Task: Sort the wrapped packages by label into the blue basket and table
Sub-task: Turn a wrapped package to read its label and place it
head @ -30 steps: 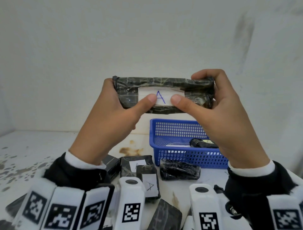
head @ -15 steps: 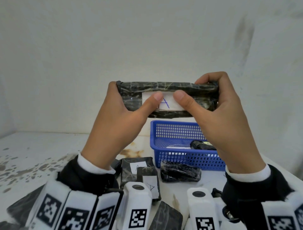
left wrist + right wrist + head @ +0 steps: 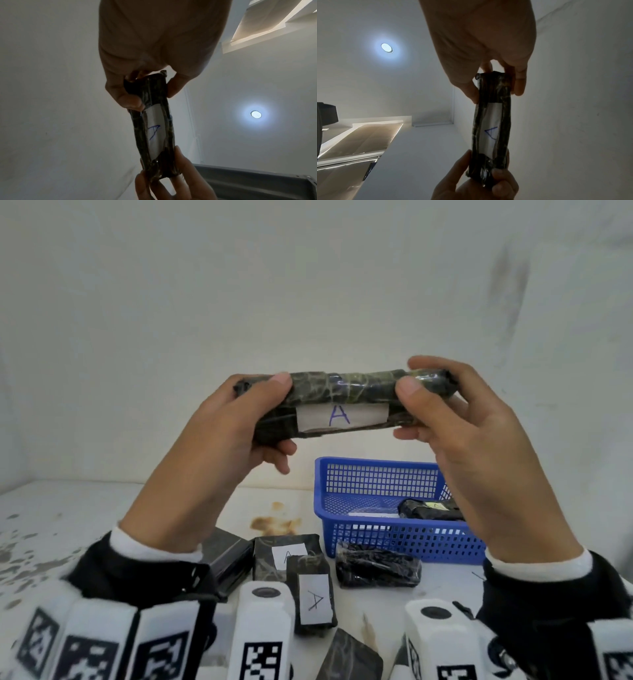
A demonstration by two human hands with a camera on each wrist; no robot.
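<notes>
Both thumbs have slid off the white label since 0.5 s ago, out toward the ends of the wrapped package [image 3: 342,405], so its blue "A" now shows whole. That package is held level in the air above the blue basket [image 3: 376,484], the left hand [image 3: 219,446] curled round one end and the right hand [image 3: 469,446] pinching the other between thumb and fingers. Below the basket's near wall the table [image 3: 68,508] is white, flecked with grey spots, with a brown stain [image 3: 274,523] just left of the basket. 1 dark package [image 3: 430,508] lies inside the basket; several more loose packages [image 3: 376,571] lie on the table in front of it, 2 showing paper labels. Behind the basket rises a plain white wall [image 3: 308,285] with a dark smudge at its upper right. Only the wrist views look upward: each shows a round ceiling light [image 3: 255,114] and a pale recessed panel, with the package end-on between both hands.
</notes>
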